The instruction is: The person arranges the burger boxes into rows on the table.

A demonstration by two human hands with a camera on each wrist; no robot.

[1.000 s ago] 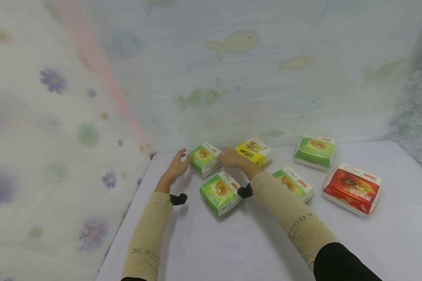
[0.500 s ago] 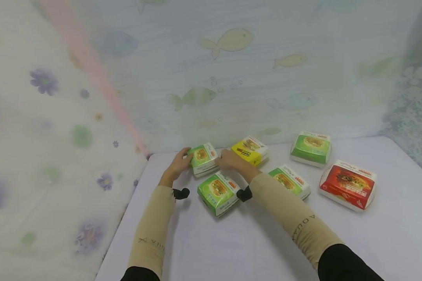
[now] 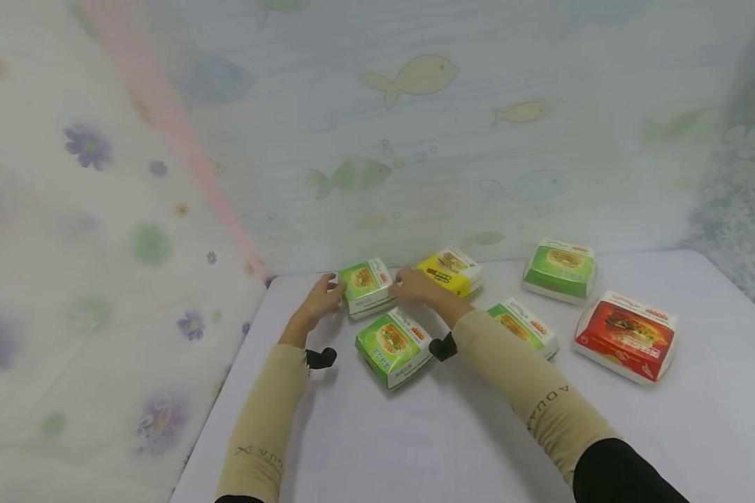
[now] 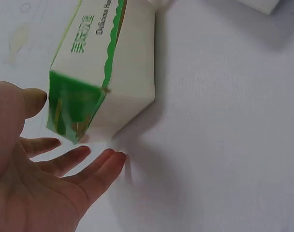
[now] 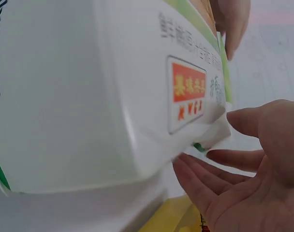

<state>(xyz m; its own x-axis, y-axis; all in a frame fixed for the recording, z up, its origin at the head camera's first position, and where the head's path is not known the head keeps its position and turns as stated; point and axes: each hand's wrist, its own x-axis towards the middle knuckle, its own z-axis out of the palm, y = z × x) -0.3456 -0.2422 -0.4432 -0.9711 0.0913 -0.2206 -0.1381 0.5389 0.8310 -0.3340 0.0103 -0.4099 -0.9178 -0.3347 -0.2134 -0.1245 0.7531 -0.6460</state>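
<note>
A green-and-white burger box (image 3: 365,285) lies at the back left of the table, between both hands. My left hand (image 3: 319,302) is at its left end, fingers spread and slightly bent. In the left wrist view the thumb (image 4: 35,101) is beside the green end flap, and the fingertips stand off below it. At the other end is my right hand (image 3: 412,287); in the right wrist view its thumb tip (image 5: 241,121) meets the white corner, with loosely bent fingers underneath. A second green burger box (image 3: 393,347) lies just in front.
A yellow burger box (image 3: 450,272) stands behind the right hand. Partly covered by the right sleeve is another green box (image 3: 523,327). Farther right lie one more green box (image 3: 561,270) and a red one (image 3: 626,337). A fish-patterned curtain (image 3: 415,175) hangs behind the table (image 3: 377,447).
The back-left burger box has turned, so its long white side faces the front more squarely. Both hands came in to its ends, then the left hand drew slightly away.
</note>
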